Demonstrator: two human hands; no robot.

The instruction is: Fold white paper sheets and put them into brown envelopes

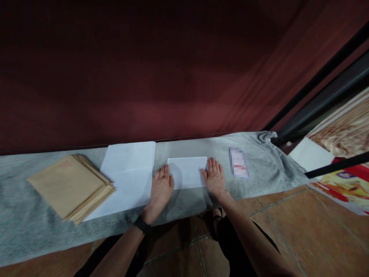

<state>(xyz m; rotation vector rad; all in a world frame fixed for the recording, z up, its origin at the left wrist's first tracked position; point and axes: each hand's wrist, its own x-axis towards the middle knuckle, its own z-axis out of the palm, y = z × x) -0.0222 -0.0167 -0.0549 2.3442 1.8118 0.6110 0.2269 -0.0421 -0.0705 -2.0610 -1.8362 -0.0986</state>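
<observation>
A white sheet of paper (187, 173), which looks folded, lies flat on the grey cloth in front of me. My left hand (162, 185) rests palm down at its left edge, fingers stretched out and pointing away from me. Flat at the paper's right edge lies my right hand (213, 177), its fingers extended and the thumb on the paper. Just left of my left hand is a stack of larger white sheets (129, 177) with a faint crease across. A pile of brown envelopes (69, 184) overlaps those sheets' left side.
A small blurred, printed slip (239, 163) lies right of my right hand. Grey cloth (268, 169) covers the narrow surface, bunched at its right end. A dark red wall (173, 77) rises behind. Black bars (331, 77) and a colourful printed box (346, 184) stand at the right.
</observation>
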